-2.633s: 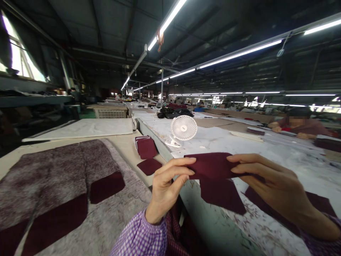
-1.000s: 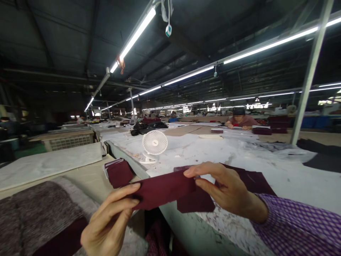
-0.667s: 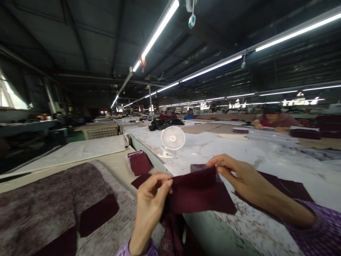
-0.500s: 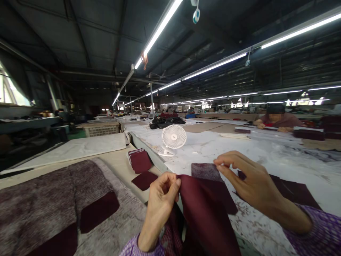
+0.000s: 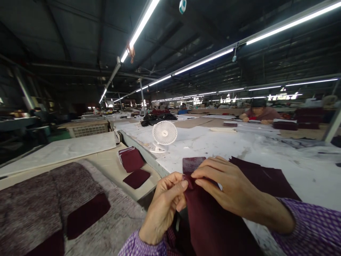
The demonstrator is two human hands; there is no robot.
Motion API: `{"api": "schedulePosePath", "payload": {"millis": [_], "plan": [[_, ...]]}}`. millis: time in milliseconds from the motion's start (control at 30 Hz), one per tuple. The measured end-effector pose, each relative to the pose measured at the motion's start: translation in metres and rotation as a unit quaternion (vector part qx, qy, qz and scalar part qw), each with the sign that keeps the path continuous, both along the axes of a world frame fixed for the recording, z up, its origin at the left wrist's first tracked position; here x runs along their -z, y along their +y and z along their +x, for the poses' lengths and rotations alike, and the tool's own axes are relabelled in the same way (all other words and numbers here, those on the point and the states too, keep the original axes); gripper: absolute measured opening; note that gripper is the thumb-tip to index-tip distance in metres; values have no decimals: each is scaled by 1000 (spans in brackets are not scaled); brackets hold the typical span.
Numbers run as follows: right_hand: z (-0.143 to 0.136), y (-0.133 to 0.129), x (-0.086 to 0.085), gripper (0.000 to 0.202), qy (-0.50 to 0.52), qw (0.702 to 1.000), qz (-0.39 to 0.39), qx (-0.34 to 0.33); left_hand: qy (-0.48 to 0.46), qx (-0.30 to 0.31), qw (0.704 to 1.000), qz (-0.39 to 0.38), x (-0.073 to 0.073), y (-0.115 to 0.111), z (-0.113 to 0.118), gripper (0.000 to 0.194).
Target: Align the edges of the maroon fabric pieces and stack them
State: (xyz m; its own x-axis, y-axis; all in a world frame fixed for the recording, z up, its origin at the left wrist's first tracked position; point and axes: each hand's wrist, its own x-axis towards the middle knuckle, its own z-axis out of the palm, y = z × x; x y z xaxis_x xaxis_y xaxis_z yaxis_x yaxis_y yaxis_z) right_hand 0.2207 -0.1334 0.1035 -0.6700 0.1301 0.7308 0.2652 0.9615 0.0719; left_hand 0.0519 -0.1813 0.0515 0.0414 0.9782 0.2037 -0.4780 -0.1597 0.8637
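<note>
A maroon fabric piece (image 5: 210, 220) hangs from my hands over the near table edge. My left hand (image 5: 166, 202) pinches its top corner between thumb and fingers, and the cloth is bunched there. Right beside that corner, my right hand (image 5: 226, 185) has its thumb and fingertips closed on the cloth's upper edge. Behind the hands, a patch of mottled grey-purple cloth (image 5: 190, 164) lies on the white-covered table, partly hidden by the right hand. Further right, several dark maroon fabric pieces (image 5: 266, 179) lie overlapping.
A small white fan (image 5: 164, 133) stands on the table ahead. To its left are a stack of maroon pieces (image 5: 130, 159) and a single piece (image 5: 136, 178). Mottled cloth (image 5: 29, 192) covers the left table. A co-worker (image 5: 262, 113) sits across at the right.
My right hand has moved left and down from the air onto the maroon cloth, beside my left hand. The view has turned slightly right.
</note>
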Motion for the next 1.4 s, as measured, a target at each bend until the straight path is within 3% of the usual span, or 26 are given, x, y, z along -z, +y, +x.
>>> {"api": "schedulePosePath", "payload": {"millis": [133, 333, 600, 867, 967, 1067, 1200, 1300, 1400], "plan": [[-2, -1, 1, 15, -2, 1000, 27, 2, 41, -32, 998, 22, 1, -2, 1, 22], [-5, -14, -2, 19, -7, 994, 97, 48, 183, -102, 976, 65, 4, -8, 6, 24], [-6, -14, 8, 24, -44, 983, 168, 63, 353, -237, 896, 129, 11, -13, 15, 21], [-7, -13, 10, 27, -67, 978, 184, 76, 434, -285, 841, 151, 11, -14, 19, 17], [-8, -13, 10, 27, -64, 981, 162, 81, 420, -285, 849, 150, 11, -12, 18, 16], [-10, -10, 10, 26, -57, 986, 134, 79, 374, -253, 884, 124, 9, -12, 16, 16], [-8, 1, 6, 24, -47, 989, 122, 71, 288, -127, 948, 55, 2, -18, 8, 17], [-1, 8, -5, 21, -38, 985, 149, 80, 247, -35, 968, 18, -1, -22, 2, 18], [3, 2, -15, 18, -16, 997, 66, 40, 201, -51, 978, 23, 1, -20, -1, 20]]}}
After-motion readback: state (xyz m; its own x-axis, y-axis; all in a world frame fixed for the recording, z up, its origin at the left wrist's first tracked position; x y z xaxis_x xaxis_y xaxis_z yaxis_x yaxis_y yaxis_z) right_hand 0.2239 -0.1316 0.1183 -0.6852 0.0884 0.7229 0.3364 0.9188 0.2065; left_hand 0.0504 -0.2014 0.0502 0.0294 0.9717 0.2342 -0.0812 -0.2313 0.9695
